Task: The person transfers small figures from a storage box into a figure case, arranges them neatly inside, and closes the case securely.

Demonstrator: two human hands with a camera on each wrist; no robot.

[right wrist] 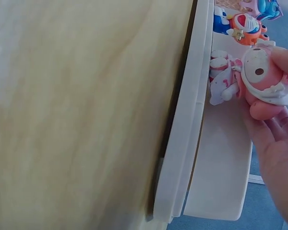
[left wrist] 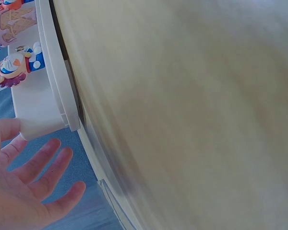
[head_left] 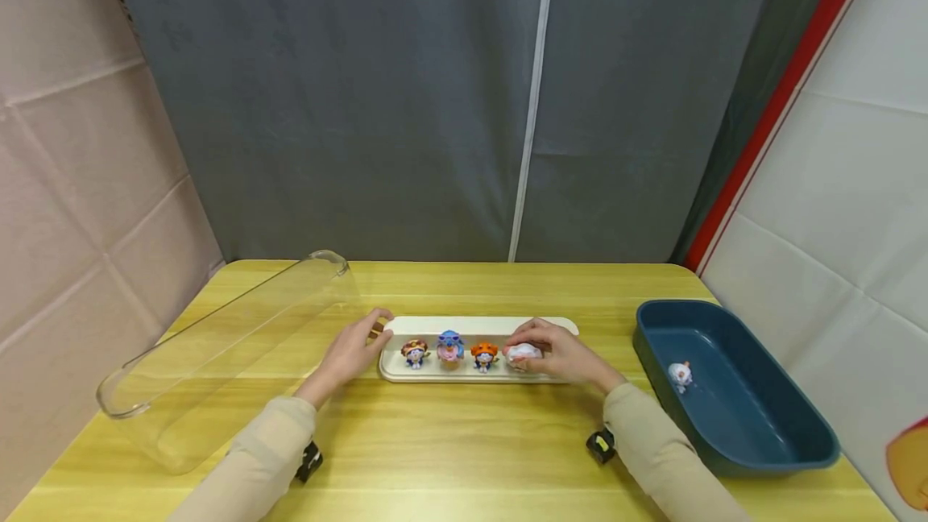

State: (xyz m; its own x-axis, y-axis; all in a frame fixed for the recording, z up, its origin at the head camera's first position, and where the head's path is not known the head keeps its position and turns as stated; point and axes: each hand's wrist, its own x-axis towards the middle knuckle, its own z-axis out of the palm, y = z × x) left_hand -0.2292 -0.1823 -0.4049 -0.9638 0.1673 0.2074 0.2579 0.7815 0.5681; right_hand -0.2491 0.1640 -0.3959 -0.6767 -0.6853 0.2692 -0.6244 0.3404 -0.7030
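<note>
one white tray (head_left: 464, 325), yellow table (head_left: 464, 441), grey curtain (head_left: 348, 119)

"What's the clear cover (head_left: 232, 345) at left?"
"Smooth, glossy plastic, by its look."
"And the tray (head_left: 471, 325) at centre?"
"Smooth plastic too, duller; the figurines (head_left: 450, 345) look shiny."
"The table (head_left: 457, 449) at the bottom?"
"Glossy wood grain. The curtain (head_left: 348, 103) up top is matt cloth."

The right fingers (right wrist: 285, 61) partly cover the pink-and-white figurine (right wrist: 254, 79), and the left wrist view crops the orange figurine (left wrist: 11, 4)
</note>
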